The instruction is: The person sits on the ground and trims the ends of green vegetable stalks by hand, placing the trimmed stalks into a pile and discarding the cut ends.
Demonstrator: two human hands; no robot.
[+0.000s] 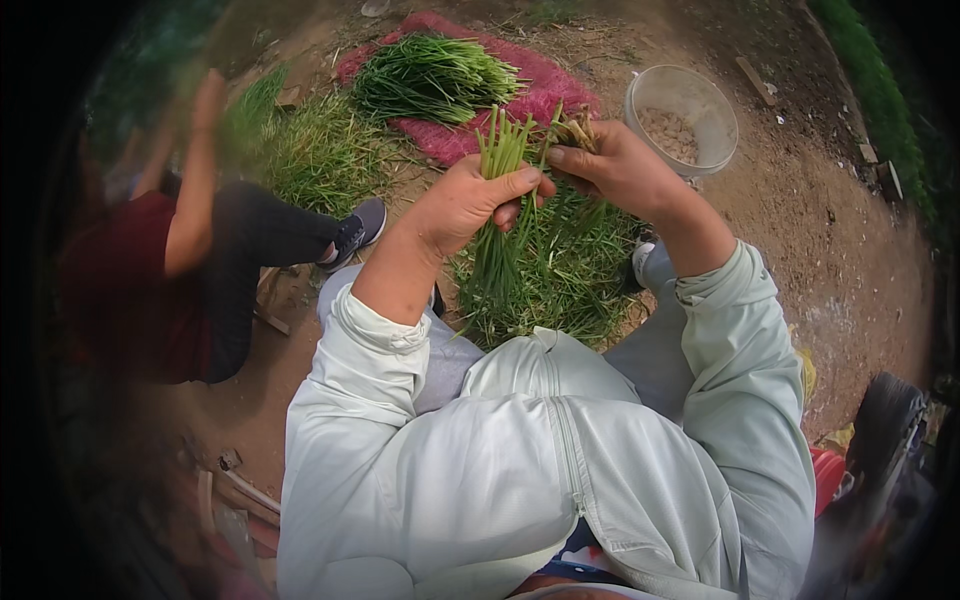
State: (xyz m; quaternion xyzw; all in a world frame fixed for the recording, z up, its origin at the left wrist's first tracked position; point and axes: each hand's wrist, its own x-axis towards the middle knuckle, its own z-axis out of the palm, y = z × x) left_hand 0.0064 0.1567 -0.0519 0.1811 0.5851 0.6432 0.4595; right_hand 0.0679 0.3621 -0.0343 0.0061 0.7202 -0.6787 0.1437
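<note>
My left hand (466, 201) grips a bunch of green chive-like stalks (505, 142). Their pale cut ends point up and away from me, and the dark leaves hang below the fist. Close beside it, my right hand (626, 166) pinches a clump of withered brownish stalks (574, 133) between thumb and fingers. A thin green stalk stands between the two hands. Below them, a loose heap of green leaves (570, 292) covers the ground between my legs. Beyond my hands, a neat pile of green stalks (439, 79) rests on a pink mesh sack (547, 67).
A translucent plastic bucket (727, 142) with pale lumps inside stands beyond my right hand. On the left sits another person (127, 285), one shoe (361, 231) near my left knee. A second leafy heap (330, 154) lies between us. Wood pieces (755, 81) lie at far right.
</note>
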